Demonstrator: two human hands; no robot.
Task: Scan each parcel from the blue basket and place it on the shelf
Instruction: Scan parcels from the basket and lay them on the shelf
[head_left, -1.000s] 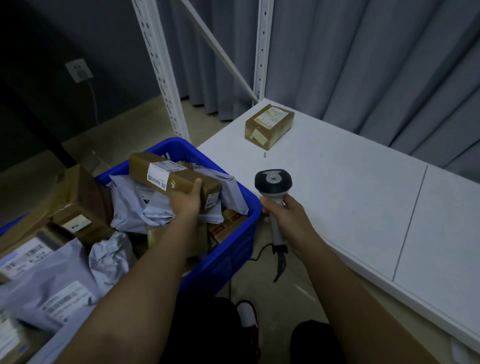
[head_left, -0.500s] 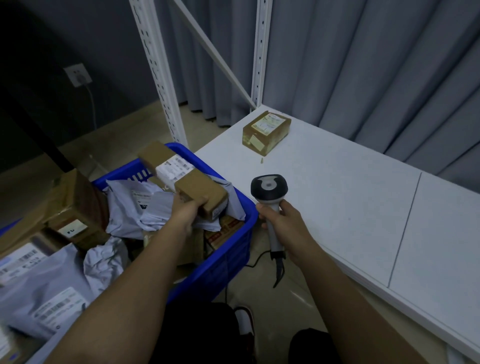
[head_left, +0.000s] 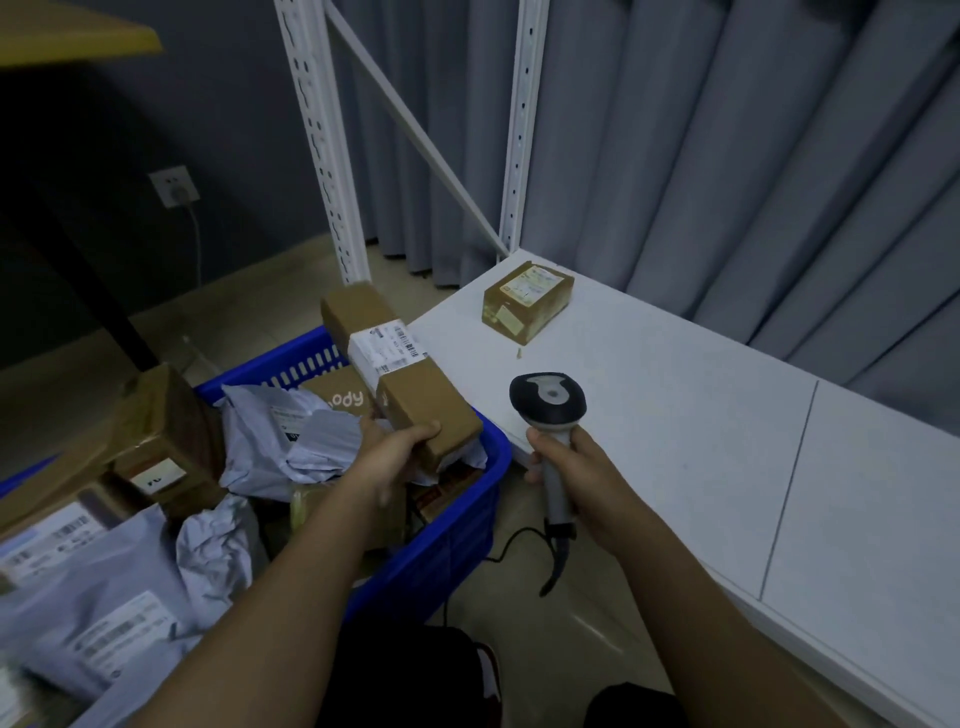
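Raised since the earlier frame, the long brown parcel (head_left: 402, 382) sits above the blue basket (head_left: 457, 499), left hand (head_left: 387, 460) fingers gripping its near end; right hand (head_left: 582, 483) fingers grasp the scanner (head_left: 548, 402) beside the shelf (head_left: 701, 426).

White shelf (head_left: 675, 415), small box (head_left: 527, 300)

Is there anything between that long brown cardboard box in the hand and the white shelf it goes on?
Nothing visible blocks it. The long brown cardboard box, held by the left hand, has open air to the white shelf. The small brown parcel sits farther back, leaving bare board.
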